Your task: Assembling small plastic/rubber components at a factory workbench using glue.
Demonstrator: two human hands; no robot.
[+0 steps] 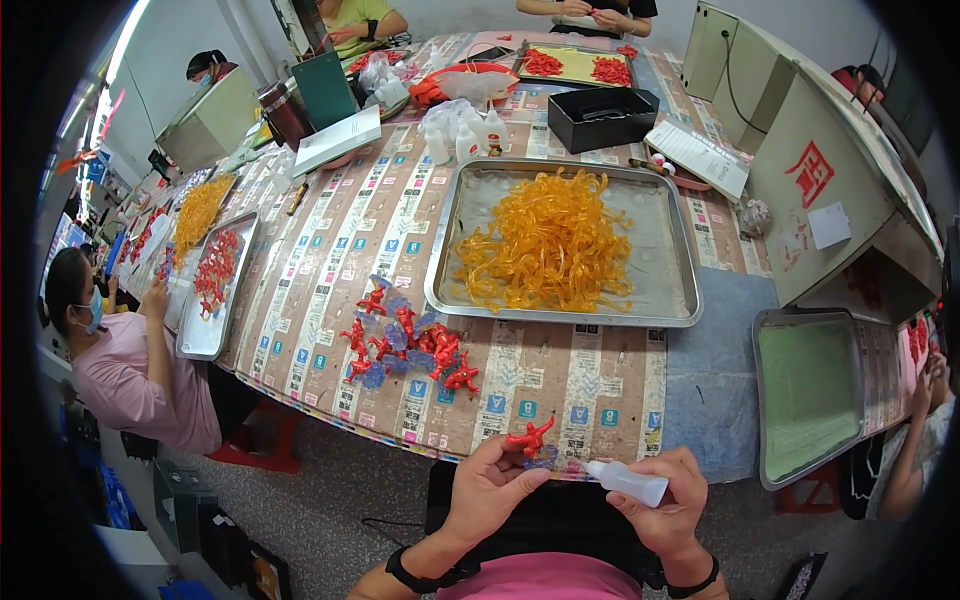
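My left hand (487, 485) pinches a small red figure (529, 437) with a pale blue clear piece under it, just over the table's near edge. My right hand (668, 498) grips a small white squeeze bottle (628, 481), its nozzle pointing left toward the figure. Several finished red figures on blue clear pieces (410, 345) lie on the table to the left. A metal tray (460, 215) ahead holds a heap of orange translucent strips (548, 245).
A second metal tray with a green liner (807, 395) sits at right. A black box (602, 117), white bottles (460, 135) and papers lie further back. A person in pink (120, 350) sits at left by a tray of red figures (214, 285). Other people work at the far end.
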